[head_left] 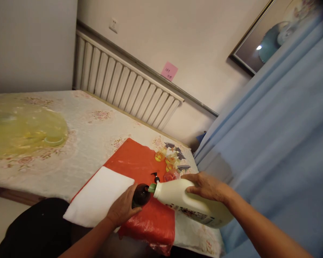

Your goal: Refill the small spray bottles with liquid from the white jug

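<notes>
- The right hand (206,186) lies over the upper shoulder of a large cream plastic jug with a printed label (190,204), fingers spread and pressed on it, gripping it from above.
- The cream jug is tipped nearly flat, its neck pointing toward the left hand; its base sticks out past the near corner of the table, under the right forearm.
- A small green funnel-like piece (152,187) sits at the jug's mouth, between the two hands, and meets the top of a small dark brown round bottle (140,195).
- The left hand (122,208) wraps around the near side of the dark brown bottle, holding it steady; the bottle lies just beyond the fingertips.
- A black pump top (156,177) lies just beyond the bottle, apart from both hands.
- Under the left hand are a red plastic sheet (140,161) and a white folded cloth (101,195), the cloth on the outer side of the left wrist.
- Just beyond the right hand's fingers stands a cluster of small clear yellow and pink spray bottles with grey trigger heads (172,161).
- Far out past the left hand, a crumpled translucent yellow plastic bag (24,130) rests on the floral tablecloth (91,125).
</notes>
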Demonstrator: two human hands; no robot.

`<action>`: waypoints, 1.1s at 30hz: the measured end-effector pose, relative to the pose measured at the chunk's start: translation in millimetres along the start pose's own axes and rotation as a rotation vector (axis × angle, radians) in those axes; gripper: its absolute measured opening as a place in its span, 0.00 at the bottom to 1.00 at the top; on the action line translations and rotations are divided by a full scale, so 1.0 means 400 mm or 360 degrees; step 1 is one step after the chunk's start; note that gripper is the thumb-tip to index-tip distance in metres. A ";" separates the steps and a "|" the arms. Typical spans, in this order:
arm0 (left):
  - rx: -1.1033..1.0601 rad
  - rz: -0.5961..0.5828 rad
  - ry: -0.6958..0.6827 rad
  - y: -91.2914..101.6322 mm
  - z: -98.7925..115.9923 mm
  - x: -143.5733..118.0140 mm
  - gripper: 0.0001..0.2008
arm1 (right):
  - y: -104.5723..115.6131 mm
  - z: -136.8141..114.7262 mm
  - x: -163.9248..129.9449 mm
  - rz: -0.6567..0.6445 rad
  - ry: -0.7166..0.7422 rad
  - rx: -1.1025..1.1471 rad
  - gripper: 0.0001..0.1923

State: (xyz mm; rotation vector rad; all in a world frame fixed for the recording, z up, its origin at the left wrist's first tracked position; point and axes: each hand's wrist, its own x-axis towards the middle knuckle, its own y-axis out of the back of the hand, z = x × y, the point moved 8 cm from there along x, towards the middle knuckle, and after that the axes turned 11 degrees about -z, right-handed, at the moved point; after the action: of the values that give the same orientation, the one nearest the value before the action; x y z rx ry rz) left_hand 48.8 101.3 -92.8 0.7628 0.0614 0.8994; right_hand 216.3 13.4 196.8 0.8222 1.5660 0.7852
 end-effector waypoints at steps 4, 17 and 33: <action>-0.0002 -0.0002 0.0002 0.001 0.002 0.000 0.43 | 0.000 0.006 0.002 0.0004 -0.0026 -0.0017 0.19; -0.0011 0.0014 -0.0023 0.003 0.002 -0.001 0.44 | 0.004 0.001 0.000 0.0010 -0.0027 -0.0039 0.20; -0.0010 0.0006 -0.0016 -0.001 0.001 0.000 0.43 | 0.004 0.000 0.004 -0.0005 -0.0031 -0.0030 0.18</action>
State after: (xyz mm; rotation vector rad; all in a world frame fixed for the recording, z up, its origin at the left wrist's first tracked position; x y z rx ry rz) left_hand 49.1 101.0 -92.9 0.7620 0.0487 0.8989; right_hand 216.3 15.6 197.2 0.8114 1.5403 0.7865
